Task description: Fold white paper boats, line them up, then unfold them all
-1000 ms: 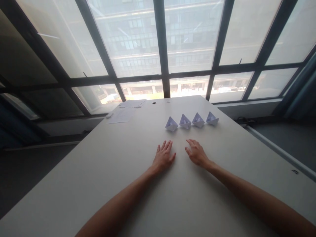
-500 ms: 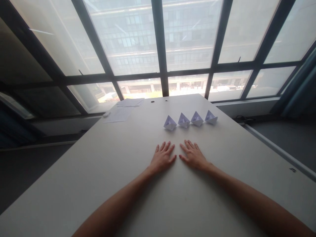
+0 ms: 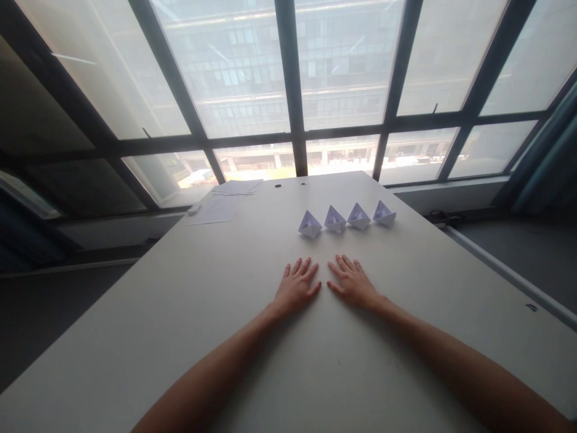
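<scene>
My left hand (image 3: 297, 285) lies flat on the white table (image 3: 189, 313), palm down with its fingers spread. Beside it my right hand (image 3: 353, 282) rests the same way, the two thumbs pointing at each other with a small gap between. Neither hand holds anything. Just beyond the fingertips several folded white paper boats stand upright in a row. The leftmost paper boat (image 3: 310, 225) is nearest to my left hand, and the rightmost paper boat (image 3: 384, 214) stands farther off to the right. No hand touches them.
White paper sheets (image 3: 219, 210) lie at the far left of the table, with a small crumpled white piece (image 3: 193, 210) at their edge. A dark round spot (image 3: 278, 186) marks the far end. Large windows (image 3: 342, 66) rise behind, with a blue curtain (image 3: 541, 156) at the right.
</scene>
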The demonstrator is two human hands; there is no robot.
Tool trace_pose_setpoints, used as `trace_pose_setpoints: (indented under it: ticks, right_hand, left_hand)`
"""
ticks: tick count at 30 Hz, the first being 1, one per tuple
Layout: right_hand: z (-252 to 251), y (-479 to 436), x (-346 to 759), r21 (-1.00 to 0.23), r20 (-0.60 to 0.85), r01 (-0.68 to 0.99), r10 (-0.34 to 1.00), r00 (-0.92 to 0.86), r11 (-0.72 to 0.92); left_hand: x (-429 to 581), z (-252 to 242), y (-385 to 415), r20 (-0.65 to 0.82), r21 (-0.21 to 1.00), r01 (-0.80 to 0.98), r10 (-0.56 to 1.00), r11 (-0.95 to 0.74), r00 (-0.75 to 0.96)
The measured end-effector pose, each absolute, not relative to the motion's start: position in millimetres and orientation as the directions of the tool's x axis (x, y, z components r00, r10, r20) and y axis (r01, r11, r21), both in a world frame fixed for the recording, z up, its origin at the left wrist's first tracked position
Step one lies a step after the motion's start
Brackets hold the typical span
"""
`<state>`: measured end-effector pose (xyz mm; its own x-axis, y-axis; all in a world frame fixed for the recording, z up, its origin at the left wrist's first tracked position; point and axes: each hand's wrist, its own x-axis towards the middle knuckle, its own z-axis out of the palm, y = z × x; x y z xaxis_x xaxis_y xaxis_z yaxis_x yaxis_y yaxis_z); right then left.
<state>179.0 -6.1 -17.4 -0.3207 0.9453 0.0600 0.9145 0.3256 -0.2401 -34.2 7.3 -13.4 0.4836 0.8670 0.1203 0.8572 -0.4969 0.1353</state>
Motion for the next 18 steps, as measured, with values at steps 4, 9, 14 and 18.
trace_pose_setpoints:
  ticks: [4, 9, 14, 18]
  right_hand:
    - [-17.9, -6.1, 179.4, -0.244, 0.068, 0.912, 0.944, -0.322, 0.329]
    - [-18.5, -6.1, 179.2, -0.245, 0.078, 0.911, 0.943, -0.322, 0.332]
    - [-17.7, -6.0, 179.0, -0.254, 0.082, 0.910, 0.944, -0.319, 0.329]
    - [-16.7, -6.3, 179.2, -0.257, 0.075, 0.911, 0.947, -0.313, 0.322]
  left_hand:
    - [-33.5, -12.1, 7.0, 0.114, 0.137, 0.860, 0.871, -0.491, 0.478]
    - [-33.9, -12.5, 7.4, 0.113, 0.132, 0.858, 0.868, -0.496, 0.484]
    - [-35.3, -13.1, 8.1, 0.118, 0.126, 0.854, 0.862, -0.505, 0.493]
    - [-35.7, -13.3, 8.5, 0.125, 0.125, 0.850, 0.858, -0.512, 0.499]
